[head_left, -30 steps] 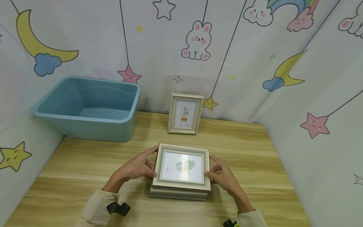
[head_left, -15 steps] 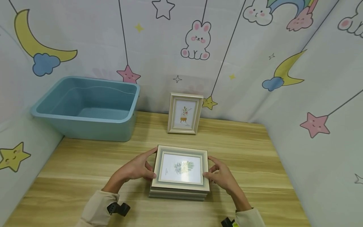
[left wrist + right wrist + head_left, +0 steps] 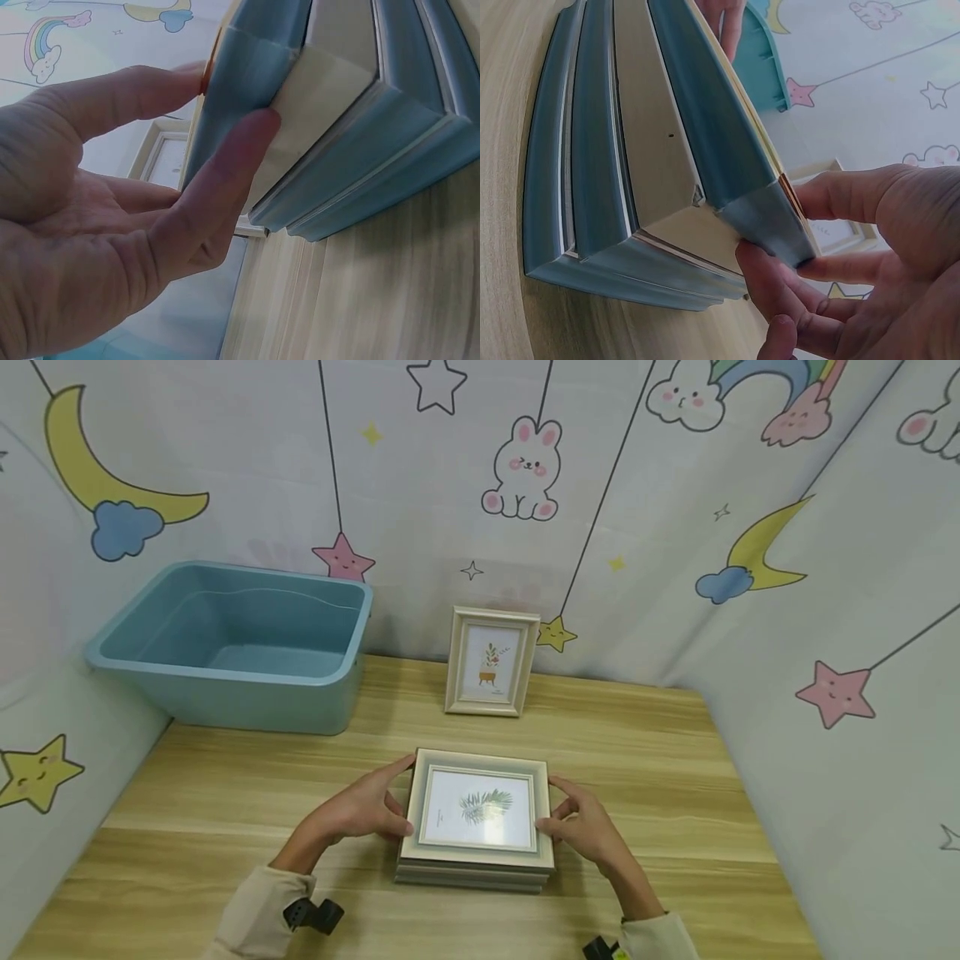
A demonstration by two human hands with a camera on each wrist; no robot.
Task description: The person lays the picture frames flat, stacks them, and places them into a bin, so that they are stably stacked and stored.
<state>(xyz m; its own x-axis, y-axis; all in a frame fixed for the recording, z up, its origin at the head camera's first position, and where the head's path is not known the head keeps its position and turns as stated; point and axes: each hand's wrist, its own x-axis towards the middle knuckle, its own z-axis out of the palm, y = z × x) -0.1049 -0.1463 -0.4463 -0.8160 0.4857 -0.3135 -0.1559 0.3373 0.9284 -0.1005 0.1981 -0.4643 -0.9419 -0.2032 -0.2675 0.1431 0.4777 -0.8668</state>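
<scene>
A cream picture frame with a green leaf print lies flat on top of a stack of picture frames, its edges nearly lined up with those below. My left hand holds it by the left edge, thumb on the upper face. The right hand grips the opposite edge the same way. In the left wrist view, a fingertip of the left hand reaches the seam under the top frame. The right wrist view has fingers of the right hand at the corner of that frame.
Behind the stack, a smaller picture frame with a potted plant print stands upright against the patterned wall cloth. A blue plastic tub sits at the back left of the wooden table. Black wrist cameras are strapped near the sleeves.
The top picture frame has shifted slightly down and towards me over the stack, with both hands still holding its sides. The tub and the standing picture frame stay put.
</scene>
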